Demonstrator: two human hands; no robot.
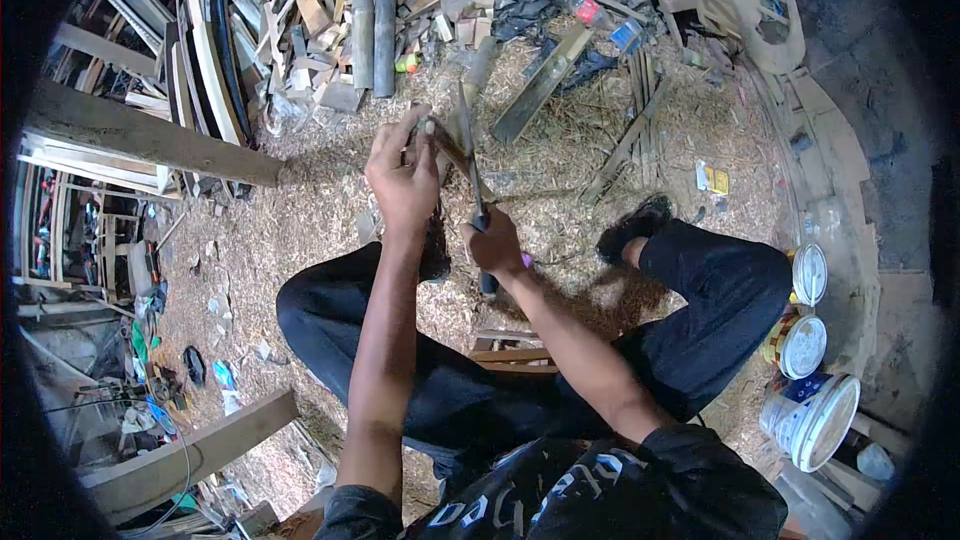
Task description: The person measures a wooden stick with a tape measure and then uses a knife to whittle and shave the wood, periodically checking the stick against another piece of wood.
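My right hand [494, 243] is closed around the black handle of a long-bladed knife [467, 145], its narrow grey blade pointing up and away from me. Ahead and to the left, my left hand [403, 168] has its thumb and fingers closed on one end of a short brown strip of wood [452, 148]. The strip slants down to the right, and the blade overlaps it in this view. Both hands are over the shavings-covered floor [330, 205], between my bent knees.
Timber offcuts [420, 10] are heaped ahead, with a grey plank [543, 85] in front. Long boards lean at the left near a thick beam [150, 130]. Lidded buckets [815, 423] stand at the right. Slats [510, 352] lie below my hands.
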